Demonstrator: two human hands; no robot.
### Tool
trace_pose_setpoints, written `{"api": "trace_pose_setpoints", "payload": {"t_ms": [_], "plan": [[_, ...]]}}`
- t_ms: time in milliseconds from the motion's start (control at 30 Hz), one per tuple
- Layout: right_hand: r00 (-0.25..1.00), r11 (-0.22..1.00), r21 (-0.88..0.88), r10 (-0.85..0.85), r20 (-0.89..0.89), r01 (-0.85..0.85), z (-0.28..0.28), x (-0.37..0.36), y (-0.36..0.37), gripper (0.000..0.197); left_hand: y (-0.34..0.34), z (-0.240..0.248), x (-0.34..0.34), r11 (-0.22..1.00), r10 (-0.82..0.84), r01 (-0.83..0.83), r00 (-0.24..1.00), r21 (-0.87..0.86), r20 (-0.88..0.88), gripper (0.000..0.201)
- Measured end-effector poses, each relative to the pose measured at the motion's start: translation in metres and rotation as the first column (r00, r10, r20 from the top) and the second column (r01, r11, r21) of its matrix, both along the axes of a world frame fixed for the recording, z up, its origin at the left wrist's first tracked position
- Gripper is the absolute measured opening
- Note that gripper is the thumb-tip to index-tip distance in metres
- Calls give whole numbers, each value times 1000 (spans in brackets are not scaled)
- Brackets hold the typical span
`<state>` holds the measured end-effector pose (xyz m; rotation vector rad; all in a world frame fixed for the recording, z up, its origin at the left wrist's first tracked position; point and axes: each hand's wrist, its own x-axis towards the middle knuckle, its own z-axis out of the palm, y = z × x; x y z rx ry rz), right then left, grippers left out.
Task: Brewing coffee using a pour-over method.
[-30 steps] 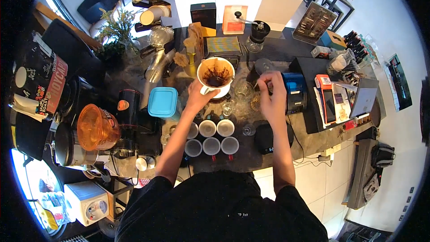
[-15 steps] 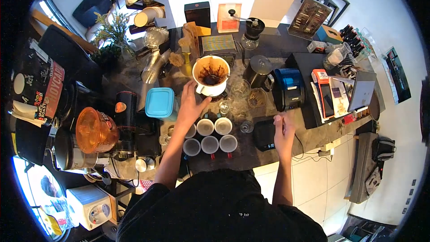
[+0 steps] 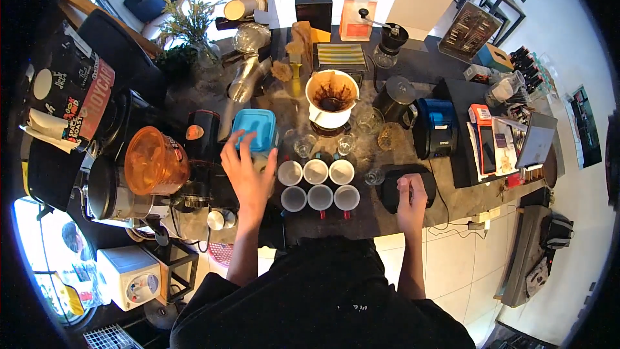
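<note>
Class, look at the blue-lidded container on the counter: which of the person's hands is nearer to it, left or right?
Left. The left hand has its fingertips on the blue-lidded container. The right hand rests far across the counter on the black scale.

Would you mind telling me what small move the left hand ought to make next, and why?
Probably close the fingers on the blue-lidded container and lift it. The left hand is spread open with its fingertips at the lid's near edge, gripping nothing, while the right hand rests on the black scale.
</note>
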<state>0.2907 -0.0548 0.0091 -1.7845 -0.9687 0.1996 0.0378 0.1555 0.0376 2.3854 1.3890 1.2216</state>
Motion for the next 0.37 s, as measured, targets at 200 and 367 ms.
{"api": "trace_pose_setpoints", "payload": {"t_ms": [200, 367], "plan": [[999, 1000, -10, 29, -47, -29, 1, -2, -3, 21, 27, -27, -5, 993, 35, -52, 988, -110, -151, 78], [999, 996, -81, 49, 16, -47, -2, 1, -18, 20, 40, -44, -2, 981, -46, 51, 998, -188, 30, 77]]}}
